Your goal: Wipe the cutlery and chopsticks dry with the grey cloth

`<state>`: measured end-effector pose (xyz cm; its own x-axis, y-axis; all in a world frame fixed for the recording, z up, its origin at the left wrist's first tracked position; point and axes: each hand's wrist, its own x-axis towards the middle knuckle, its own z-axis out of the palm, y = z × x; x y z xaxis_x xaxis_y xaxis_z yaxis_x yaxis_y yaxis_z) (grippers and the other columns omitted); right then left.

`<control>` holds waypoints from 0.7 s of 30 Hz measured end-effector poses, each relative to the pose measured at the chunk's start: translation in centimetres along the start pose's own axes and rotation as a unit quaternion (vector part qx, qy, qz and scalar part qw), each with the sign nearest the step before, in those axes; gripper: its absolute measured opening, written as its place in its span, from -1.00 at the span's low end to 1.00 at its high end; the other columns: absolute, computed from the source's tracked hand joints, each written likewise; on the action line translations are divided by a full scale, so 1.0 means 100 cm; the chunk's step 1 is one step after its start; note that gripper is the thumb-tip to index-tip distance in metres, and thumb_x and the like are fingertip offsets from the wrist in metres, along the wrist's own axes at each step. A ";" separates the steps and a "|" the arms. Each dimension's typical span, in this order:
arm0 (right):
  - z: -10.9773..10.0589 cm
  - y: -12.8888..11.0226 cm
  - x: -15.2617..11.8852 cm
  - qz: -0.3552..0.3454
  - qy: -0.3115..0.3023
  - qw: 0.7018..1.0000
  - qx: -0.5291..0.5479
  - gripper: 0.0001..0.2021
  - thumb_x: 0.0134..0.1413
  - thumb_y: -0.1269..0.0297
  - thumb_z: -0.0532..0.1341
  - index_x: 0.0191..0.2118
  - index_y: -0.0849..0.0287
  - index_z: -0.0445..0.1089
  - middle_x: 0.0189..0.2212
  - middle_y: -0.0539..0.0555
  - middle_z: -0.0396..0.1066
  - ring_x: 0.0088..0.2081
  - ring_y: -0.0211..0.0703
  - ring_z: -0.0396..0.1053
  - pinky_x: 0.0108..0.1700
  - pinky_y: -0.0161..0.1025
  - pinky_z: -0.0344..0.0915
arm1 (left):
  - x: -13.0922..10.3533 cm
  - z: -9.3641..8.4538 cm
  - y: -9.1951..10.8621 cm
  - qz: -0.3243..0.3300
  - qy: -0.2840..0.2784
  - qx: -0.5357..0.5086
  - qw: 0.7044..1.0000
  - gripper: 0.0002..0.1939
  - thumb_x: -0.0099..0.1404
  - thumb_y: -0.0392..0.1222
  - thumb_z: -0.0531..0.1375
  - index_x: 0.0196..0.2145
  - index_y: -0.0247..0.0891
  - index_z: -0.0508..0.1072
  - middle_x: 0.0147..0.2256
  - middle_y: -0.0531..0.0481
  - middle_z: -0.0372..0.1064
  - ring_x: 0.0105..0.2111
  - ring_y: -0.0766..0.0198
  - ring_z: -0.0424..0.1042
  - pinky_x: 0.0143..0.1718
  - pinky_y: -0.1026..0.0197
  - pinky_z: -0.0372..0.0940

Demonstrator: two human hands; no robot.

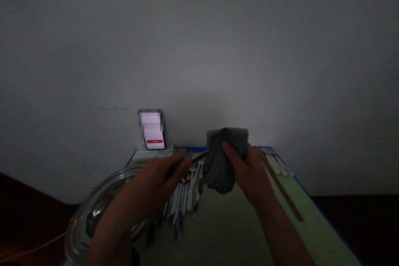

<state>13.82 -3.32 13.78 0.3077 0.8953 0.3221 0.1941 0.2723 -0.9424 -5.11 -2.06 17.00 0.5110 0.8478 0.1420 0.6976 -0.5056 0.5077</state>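
My left hand (170, 174) is closed around one end of a thin, reddish-brown stick-like utensil (199, 156). The utensil's other end goes into a grey cloth (220, 166) with a dark checked part, which hides what kind it is. My right hand (247, 170) grips this cloth, thumb across the front, above the table. Below and beside my left hand lies a spread of metal cutlery (181, 199), mostly with handles toward me. To the right of my right hand rest a pair of brown chopsticks (282, 187) and several white-handled utensils (276, 164).
A large shiny metal bowl (76, 224) stands at the table's left, partly behind my left forearm. A lit phone (155, 135) leans upright near the wall (199, 50), by a white packet (143, 154). The pale green table (230, 232) has a blue edge. The light is dim.
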 end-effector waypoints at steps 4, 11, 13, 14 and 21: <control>-0.016 -0.002 0.008 -0.040 -0.017 0.999 0.025 -0.73 -0.08 0.11 0.25 -0.26 0.14 0.39 -0.33 0.03 0.48 -0.30 -0.15 0.40 -0.26 -0.20 0.33 | -0.001 -0.001 0.013 0.022 0.016 0.032 0.999 -0.64 0.32 -0.07 -0.12 -0.55 -0.25 0.24 -0.65 0.15 0.14 -0.64 0.40 0.17 -0.58 0.31 0.02; -0.041 -0.005 0.010 -0.077 -0.234 0.966 -0.077 -0.88 -0.06 0.27 0.26 -0.31 0.07 0.44 -0.39 -0.08 0.48 -0.34 -0.24 0.40 -0.32 -0.32 0.30 | -0.016 -0.009 0.013 0.046 0.057 0.095 0.993 -0.63 0.27 -0.09 -0.04 -0.63 -0.28 0.27 -0.71 0.19 -0.02 -0.70 0.46 0.05 -0.65 0.36 -0.05; -0.044 -0.006 0.010 -0.088 -0.268 0.955 -0.092 -0.87 -0.02 0.31 0.23 -0.28 0.06 0.45 -0.41 -0.10 0.48 -0.36 -0.27 0.39 -0.33 -0.35 0.29 | -0.019 -0.009 0.012 0.061 0.068 0.100 0.991 -0.63 0.26 -0.10 -0.01 -0.65 -0.28 0.26 -0.71 0.19 -0.03 -0.71 0.47 0.04 -0.66 0.38 -0.05; -0.045 -0.006 0.010 -0.094 -0.275 0.952 -0.093 -0.85 -0.01 0.34 0.22 -0.26 0.05 0.45 -0.41 -0.11 0.47 -0.36 -0.28 0.39 -0.34 -0.36 0.29 | -0.019 -0.009 0.012 0.071 0.068 0.100 0.990 -0.63 0.26 -0.10 0.01 -0.65 -0.29 0.25 -0.71 0.20 -0.03 -0.71 0.48 0.03 -0.66 0.38 -0.05; -0.045 -0.008 0.007 -0.122 -0.252 0.954 -0.106 -0.81 0.01 0.39 0.18 -0.23 0.06 0.45 -0.41 -0.10 0.46 -0.37 -0.32 0.37 -0.34 -0.40 0.26 | -0.016 -0.007 0.009 0.090 0.055 0.087 0.991 -0.65 0.25 -0.14 0.05 -0.65 -0.29 0.27 -0.71 0.20 -0.03 -0.71 0.49 0.03 -0.67 0.41 -0.04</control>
<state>18.09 -4.47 15.21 -0.2481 0.8846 0.3950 0.4035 0.4650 -0.7880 -5.63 -3.75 17.78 0.5843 0.7484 0.3138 0.6804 -0.6625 0.3133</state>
